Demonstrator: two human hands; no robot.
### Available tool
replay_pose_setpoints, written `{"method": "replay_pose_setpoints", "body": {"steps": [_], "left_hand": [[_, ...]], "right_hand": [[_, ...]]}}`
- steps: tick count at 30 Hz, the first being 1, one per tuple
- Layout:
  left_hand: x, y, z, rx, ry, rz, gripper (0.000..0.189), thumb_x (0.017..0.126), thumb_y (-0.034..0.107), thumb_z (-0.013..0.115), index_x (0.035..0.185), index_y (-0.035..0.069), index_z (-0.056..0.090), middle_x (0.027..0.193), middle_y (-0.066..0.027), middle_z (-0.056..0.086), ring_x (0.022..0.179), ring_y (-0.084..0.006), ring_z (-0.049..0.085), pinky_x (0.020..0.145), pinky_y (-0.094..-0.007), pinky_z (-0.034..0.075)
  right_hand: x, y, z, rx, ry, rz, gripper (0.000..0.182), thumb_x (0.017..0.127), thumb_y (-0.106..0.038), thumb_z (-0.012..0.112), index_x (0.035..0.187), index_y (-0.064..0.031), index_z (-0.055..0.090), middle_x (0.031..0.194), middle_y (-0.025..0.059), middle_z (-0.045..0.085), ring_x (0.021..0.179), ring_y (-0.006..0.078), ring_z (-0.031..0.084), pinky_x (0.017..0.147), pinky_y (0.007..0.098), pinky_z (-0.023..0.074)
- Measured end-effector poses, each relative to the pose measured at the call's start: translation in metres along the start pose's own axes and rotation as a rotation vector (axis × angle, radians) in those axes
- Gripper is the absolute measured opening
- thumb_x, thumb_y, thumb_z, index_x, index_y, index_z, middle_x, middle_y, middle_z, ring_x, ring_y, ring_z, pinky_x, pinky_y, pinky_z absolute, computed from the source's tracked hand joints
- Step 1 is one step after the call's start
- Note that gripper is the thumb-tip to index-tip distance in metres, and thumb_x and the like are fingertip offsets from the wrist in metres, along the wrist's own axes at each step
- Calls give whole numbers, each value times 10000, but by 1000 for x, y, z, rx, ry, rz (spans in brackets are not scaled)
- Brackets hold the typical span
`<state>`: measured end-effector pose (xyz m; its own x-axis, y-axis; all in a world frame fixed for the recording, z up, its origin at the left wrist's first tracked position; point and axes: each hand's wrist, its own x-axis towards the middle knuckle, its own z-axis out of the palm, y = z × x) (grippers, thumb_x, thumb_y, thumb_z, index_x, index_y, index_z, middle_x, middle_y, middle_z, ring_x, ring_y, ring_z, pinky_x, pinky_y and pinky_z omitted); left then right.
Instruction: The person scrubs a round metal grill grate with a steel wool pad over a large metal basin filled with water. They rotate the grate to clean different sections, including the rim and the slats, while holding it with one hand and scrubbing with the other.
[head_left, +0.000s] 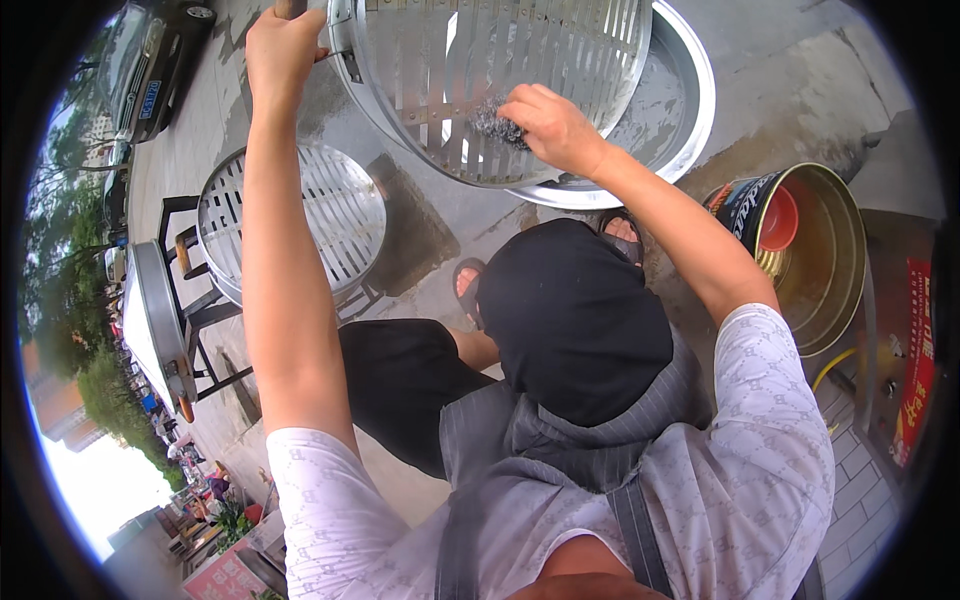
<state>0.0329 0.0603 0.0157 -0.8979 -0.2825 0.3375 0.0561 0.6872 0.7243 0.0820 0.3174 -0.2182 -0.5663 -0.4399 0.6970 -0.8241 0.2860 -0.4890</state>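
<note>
My left hand (281, 56) is closed around the wooden handle (291, 7) of a large round metal steamer tray (427, 82) with a slatted bottom. The tray is tilted up over a wide metal basin (686, 112), whose floor looks wet. In my right hand (555, 127) is a steel wool scourer (499, 124), pressed against the slats near the tray's lower edge. Part of the scourer is hidden by my fingers, and the tray's far edge runs out of view at the top.
A second slatted steamer tray (345, 210) sits on a black metal stand (202, 315) at the left, with a metal lid (154, 330) beside it. On the right stands a large paint bucket (825, 300) containing a red plastic scoop (780, 217). A parked car (142, 75) is at the upper left.
</note>
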Motion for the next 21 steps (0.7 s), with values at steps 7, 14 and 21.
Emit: {"method": "replay_pose_setpoints", "body": {"steps": [7,14,21], "left_hand": [[22,-21,-4,97,-64,-54,238,792,204,661,813,-22,589,684,-57,588,604,-145,633,646,-326,574],[8,1,2,161,-6,-22,145,846,142,632,908,18,674,756,-109,668,626,-171,638,597,-342,526],[15,-23,-4,18,-84,-121,199,811,165,649,822,-19,575,728,-20,541,607,-107,534,670,-315,591]], "right_hand": [[-47,-34,52,88,-165,-35,216,767,17,633,967,-64,642,924,80,581,865,316,574,750,419,517],[41,-43,7,27,180,-43,195,765,37,616,933,-57,644,895,67,560,839,304,561,738,421,519],[-40,-30,32,-50,-532,47,142,749,25,638,866,-47,604,940,80,577,876,316,572,779,432,529]]}}
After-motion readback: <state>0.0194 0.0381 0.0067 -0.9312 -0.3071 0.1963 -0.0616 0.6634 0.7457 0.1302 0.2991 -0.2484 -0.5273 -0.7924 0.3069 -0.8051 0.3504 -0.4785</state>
